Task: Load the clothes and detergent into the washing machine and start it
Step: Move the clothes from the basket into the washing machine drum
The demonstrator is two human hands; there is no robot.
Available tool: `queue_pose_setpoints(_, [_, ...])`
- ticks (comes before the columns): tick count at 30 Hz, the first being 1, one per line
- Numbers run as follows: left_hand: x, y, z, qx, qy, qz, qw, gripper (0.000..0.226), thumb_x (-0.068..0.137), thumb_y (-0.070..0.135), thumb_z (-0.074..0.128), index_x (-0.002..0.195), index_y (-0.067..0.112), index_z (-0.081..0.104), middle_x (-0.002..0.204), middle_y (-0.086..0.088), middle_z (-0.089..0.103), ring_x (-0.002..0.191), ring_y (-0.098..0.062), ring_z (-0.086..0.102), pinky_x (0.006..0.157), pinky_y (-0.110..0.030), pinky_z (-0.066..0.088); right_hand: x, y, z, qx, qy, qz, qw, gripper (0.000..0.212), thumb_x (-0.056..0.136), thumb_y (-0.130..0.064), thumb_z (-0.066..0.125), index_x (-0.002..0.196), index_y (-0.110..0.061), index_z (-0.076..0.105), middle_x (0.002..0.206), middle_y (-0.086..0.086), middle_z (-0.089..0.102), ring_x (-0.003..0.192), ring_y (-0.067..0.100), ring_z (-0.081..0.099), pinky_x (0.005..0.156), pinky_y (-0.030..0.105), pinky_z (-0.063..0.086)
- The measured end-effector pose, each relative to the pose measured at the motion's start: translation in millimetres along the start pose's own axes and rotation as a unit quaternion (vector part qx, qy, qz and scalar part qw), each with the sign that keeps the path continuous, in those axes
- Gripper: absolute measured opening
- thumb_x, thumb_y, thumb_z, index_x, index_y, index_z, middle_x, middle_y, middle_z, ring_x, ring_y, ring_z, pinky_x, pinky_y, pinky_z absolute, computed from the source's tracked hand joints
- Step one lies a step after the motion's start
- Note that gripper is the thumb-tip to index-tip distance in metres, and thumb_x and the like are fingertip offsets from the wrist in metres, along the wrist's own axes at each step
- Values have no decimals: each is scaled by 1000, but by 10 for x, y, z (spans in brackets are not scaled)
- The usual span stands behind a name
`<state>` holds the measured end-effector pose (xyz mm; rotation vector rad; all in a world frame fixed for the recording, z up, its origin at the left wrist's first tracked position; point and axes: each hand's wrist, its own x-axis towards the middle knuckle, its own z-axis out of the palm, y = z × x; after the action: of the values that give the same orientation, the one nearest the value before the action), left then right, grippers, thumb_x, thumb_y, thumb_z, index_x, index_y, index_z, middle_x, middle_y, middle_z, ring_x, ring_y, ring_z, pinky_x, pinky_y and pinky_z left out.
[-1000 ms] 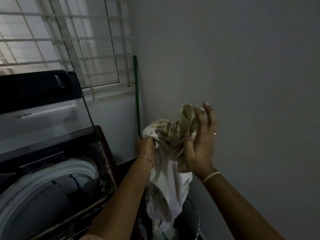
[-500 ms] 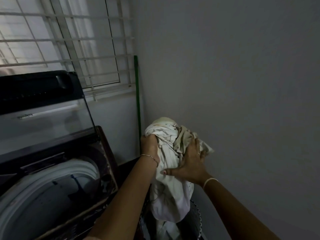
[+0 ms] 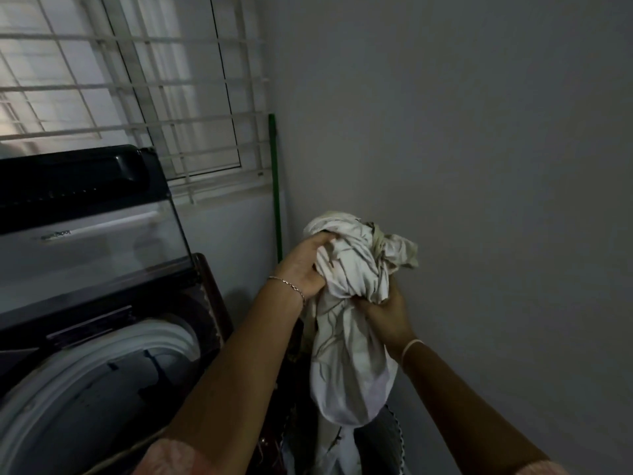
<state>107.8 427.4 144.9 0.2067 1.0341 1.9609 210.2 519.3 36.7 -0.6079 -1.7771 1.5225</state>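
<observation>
A bunched white cloth [image 3: 352, 303] hangs in the air to the right of the top-loading washing machine [image 3: 102, 354]. My left hand [image 3: 303, 265] grips the cloth's upper left folds. Lower on the right side, my right hand [image 3: 387, 310] clutches the bundle from underneath. The cloth's tail drops down toward a dark laundry basket [image 3: 387, 437]. The machine's lid [image 3: 85, 217] stands raised, and the drum's white rim [image 3: 113, 358] is exposed. No detergent is visible.
A barred window [image 3: 137, 90] sits above the machine. A green pole [image 3: 275, 186] leans in the corner between window wall and plain grey wall [image 3: 479, 166]. More pale fabric lies in the basket below the held cloth.
My right hand slid down from the top of the bundle to grip it from below. The cloth got gathered tighter between both hands.
</observation>
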Motion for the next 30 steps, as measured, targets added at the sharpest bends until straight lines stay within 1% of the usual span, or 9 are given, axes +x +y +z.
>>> queue_pose_setpoints(3, [-29, 111, -153, 113, -48, -10, 992, 15, 86, 15, 63, 101, 14, 63, 99, -4, 67, 91, -17, 63, 76, -32, 55, 50, 15, 35, 26, 44, 47, 998, 54, 78, -2, 72, 128, -16, 55, 122, 1, 64, 109, 14, 62, 99, 42, 49])
queue_pose_setpoints(6, [-97, 47, -393, 152, 28, -12, 988, 7, 87, 27, 62, 92, 22, 61, 98, 4, 62, 91, -13, 57, 78, -32, 46, 144, 1, 37, 57, 80, 80, 992, 57, 73, -11, 76, 127, -19, 56, 121, -1, 65, 109, 18, 62, 99, 47, 49])
queue_pose_setpoints(10, [-228, -394, -819, 133, 71, -166, 975, 35, 88, 51, 53, 87, 17, 60, 78, -1, 62, 66, -16, 62, 67, -29, 50, 275, -106, 40, 88, 90, 81, 989, 62, 74, -19, 76, 131, -17, 52, 127, 1, 62, 114, 20, 60, 101, 46, 47])
queue_pose_setpoints(15, [-330, -853, -1022, 75, 25, -289, 954, 88, 78, 77, 40, 120, 2, 59, 109, -17, 69, 100, -31, 65, 76, -42, 55, 407, -256, 99, 104, 130, 69, 984, 54, 83, -13, 70, 133, -9, 48, 128, 6, 59, 115, 21, 58, 102, 42, 47])
queue_pose_setpoints(19, [-250, -929, -988, 12, 59, -295, 954, 105, 65, 89, 39, 131, 7, 51, 137, -20, 51, 122, -41, 50, 93, -53, 46, 423, -282, 129, 114, 153, 76, 979, 37, 90, -13, 61, 126, -8, 55, 120, 3, 61, 115, 23, 58, 102, 38, 46])
queue_pose_setpoints(21, [-228, -944, -932, -10, 75, -265, 961, 106, 61, 91, 42, 136, 15, 48, 143, -17, 45, 128, -42, 43, 100, -58, 38, 436, -279, 138, 148, 164, 141, 965, 37, 90, -20, 62, 124, -9, 55, 121, 6, 62, 112, 27, 59, 100, 42, 48])
queue_pose_setpoints(25, [-186, -851, -773, -62, 64, -191, 978, 80, 75, 81, 38, 112, 16, 66, 100, -15, 72, 103, -36, 57, 88, -53, 46, 408, -253, 86, 168, 86, 291, 938, 48, 87, -35, 64, 124, -6, 58, 115, 14, 66, 103, 31, 63, 88, 42, 53])
queue_pose_setpoints(26, [-150, -797, -759, -72, 38, -181, 980, 75, 76, 80, 39, 108, 18, 69, 100, -15, 73, 104, -36, 57, 89, -53, 46, 394, -257, 53, 152, 53, 307, 938, 49, 87, -38, 63, 123, -6, 59, 116, 15, 66, 103, 31, 63, 86, 41, 53])
queue_pose_setpoints(30, [11, -668, -756, -55, -19, -179, 982, 72, 71, 70, 57, 128, 26, 60, 134, -10, 58, 126, -35, 48, 107, -53, 36, 318, -343, -62, 93, -72, 321, 940, 40, 93, -30, 56, 119, 1, 61, 106, 16, 68, 91, 26, 64, 70, 32, 52])
